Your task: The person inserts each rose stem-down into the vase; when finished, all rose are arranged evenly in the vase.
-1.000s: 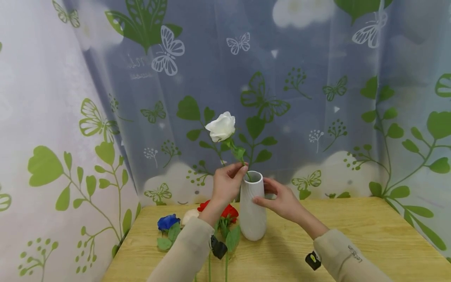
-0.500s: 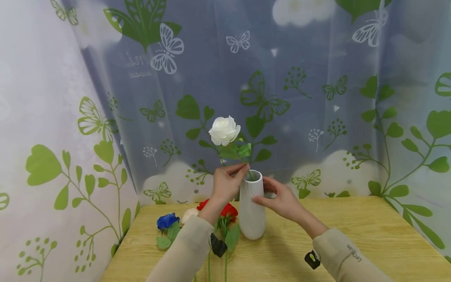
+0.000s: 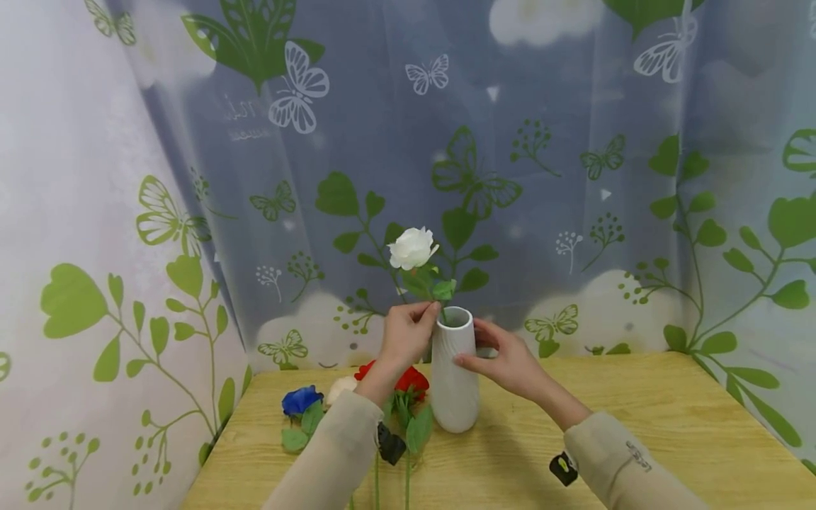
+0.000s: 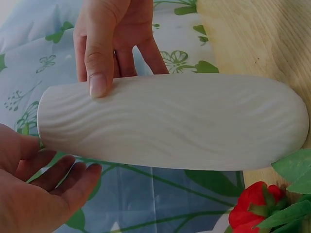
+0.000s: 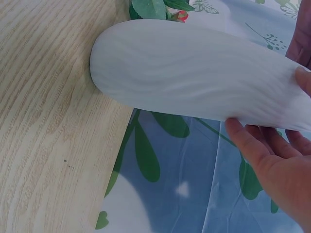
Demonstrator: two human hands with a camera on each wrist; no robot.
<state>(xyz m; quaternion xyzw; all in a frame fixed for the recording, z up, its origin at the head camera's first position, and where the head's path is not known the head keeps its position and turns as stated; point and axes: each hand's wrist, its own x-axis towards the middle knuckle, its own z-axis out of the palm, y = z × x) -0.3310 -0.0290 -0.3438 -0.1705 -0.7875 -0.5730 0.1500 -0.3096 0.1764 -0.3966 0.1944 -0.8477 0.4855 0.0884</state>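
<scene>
A white rose (image 3: 411,248) stands above the mouth of a white ribbed vase (image 3: 455,389), its stem reaching down into the opening. Thumb and fingertips of my left hand (image 3: 406,334) pinch the stem right at the rim. On the other side, my right hand (image 3: 513,361) grips the upper part of the upright vase, thumb in front and fingers behind. The left wrist view shows the right thumb pressed on the vase wall (image 4: 175,126); the stem is hidden there. In the right wrist view, the right fingers touch the vase's side.
Left of the vase on the wooden table (image 3: 574,439) lie red roses (image 3: 411,382), a pale rose (image 3: 341,388) and a blue rose (image 3: 302,401), partly covered by the left arm. A printed curtain (image 3: 357,142) hangs behind and along the sides.
The white rose has come down and slightly right, its bloom now nearer the vase mouth. My left hand has dropped a little at the rim. The right hand and vase stay in place.
</scene>
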